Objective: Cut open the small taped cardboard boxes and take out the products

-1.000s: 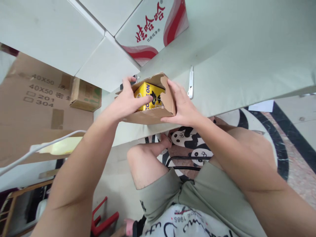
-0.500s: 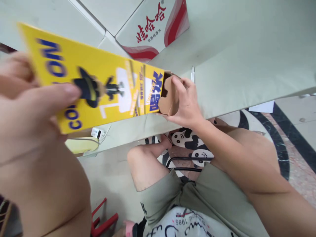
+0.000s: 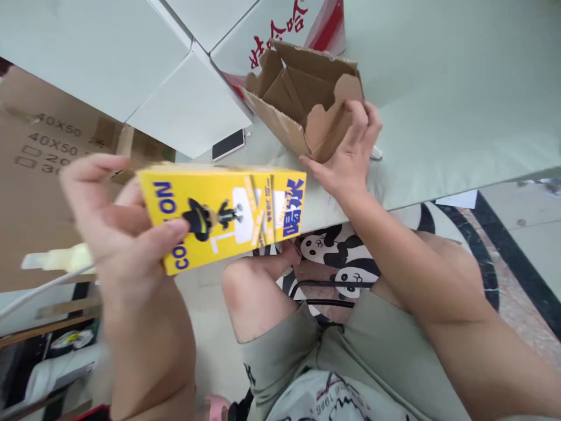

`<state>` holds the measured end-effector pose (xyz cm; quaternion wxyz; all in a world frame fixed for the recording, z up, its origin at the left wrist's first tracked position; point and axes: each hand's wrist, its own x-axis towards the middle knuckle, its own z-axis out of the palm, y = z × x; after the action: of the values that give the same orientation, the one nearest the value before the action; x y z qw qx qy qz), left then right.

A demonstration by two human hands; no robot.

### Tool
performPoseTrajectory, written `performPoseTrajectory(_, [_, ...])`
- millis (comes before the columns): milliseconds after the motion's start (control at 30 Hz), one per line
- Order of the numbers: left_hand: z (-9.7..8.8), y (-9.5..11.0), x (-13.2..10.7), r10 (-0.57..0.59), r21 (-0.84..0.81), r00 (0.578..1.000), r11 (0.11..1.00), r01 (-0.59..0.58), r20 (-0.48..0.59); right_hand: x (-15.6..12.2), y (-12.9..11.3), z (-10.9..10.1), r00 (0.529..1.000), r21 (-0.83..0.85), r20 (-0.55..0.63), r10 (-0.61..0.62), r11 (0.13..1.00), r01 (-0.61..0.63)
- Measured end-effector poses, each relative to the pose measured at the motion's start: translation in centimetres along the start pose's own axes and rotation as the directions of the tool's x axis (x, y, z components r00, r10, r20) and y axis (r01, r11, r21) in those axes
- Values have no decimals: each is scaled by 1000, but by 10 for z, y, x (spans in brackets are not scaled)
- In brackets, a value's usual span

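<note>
I see a long yellow box [image 3: 225, 219] left of centre in the frame, held out flat over the near edge of the desk [image 3: 442, 111]. It has dark blue lettering at both ends, a small figure in a black hat in the middle and a white patch beside it. Above and right of it, a plain brown carton [image 3: 280, 124] stands open, bare cardboard showing inside, its rim rough and its flaps notched.

The desk wears a pale green cover. A dark-screened phone [image 3: 228, 144] lies on it above the yellow box, and a white box with red writing [image 3: 287, 32] sits at the top of the frame. White panels [image 3: 87, 52] fill the upper left, with a big printed cardboard box [image 3: 44, 193] below them. Under the desk, lower centre, I spot panda pictures [image 3: 333, 251].

The left hand [image 3: 125, 219] has its grip around the yellow box's left end, thumb pressed on the printed face, fingers behind, opened just to the box's width. The right hand's [image 3: 350, 146] grip is on the carton: thumb at the lower corner, bent fingers against the right-hand flap. I cannot tell whether the carton touches the desk.
</note>
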<state>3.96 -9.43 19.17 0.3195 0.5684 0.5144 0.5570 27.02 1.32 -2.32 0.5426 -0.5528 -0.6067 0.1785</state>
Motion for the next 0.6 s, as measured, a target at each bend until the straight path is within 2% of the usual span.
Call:
performPoseTrajectory(67, [4,-21,-8,-4,-1,997,1000,4,82,3,1,10,999,-14,46,-6,1000,6])
performPoseTrajectory(133, [3,-40,-12,-53,-6,990,998,55,134,0,-5,13,998,-2,64,-2,1000,2])
performPoseTrajectory(200, [-4,-57,-13,-121,-23,979,992,127,167,-8,-16,6,1000,42,25,5,999,-6])
performPoseTrajectory(267, [-13,-71,-12,-171,-33,964,983,181,202,-18,-31,-7,1000,161,17,-18,987,15])
performPoseTrajectory(300, [-18,-78,-10,-185,-38,958,979,198,219,-22,-38,-14,996,252,73,-48,967,28])
performPoseTrajectory(333, [-22,-85,-8,-195,-43,950,976,211,242,-27,-44,-20,979,353,181,-92,935,23])
performPoseTrajectory(367, [-25,-91,-6,-200,-50,941,974,222,273,-31,-49,-25,934,442,325,-149,897,-11])
performPoseTrajectory(400, [-27,-97,-3,-203,-59,928,971,232,313,-34,-53,-27,853,503,479,-205,861,-75])
performPoseTrajectory(467, [-30,-110,4,-207,-72,888,963,258,410,-39,-55,-24,631,530,721,-284,813,-240])
performPoseTrajectory(500, [-30,-115,8,-204,-79,868,960,267,453,-41,-55,-20,528,512,794,-301,799,-316])
performPoseTrajectory(533, [-30,-121,12,-197,-89,851,958,272,487,-43,-54,-15,449,488,840,-305,787,-378])
performPoseTrajectory(567, [-30,-126,16,-187,-101,840,956,275,509,-44,-53,-10,403,467,865,-300,775,-426])
performPoseTrajectory(600, [-31,-130,19,-182,-113,834,954,278,520,-45,-52,-5,383,450,879,-286,765,-461])
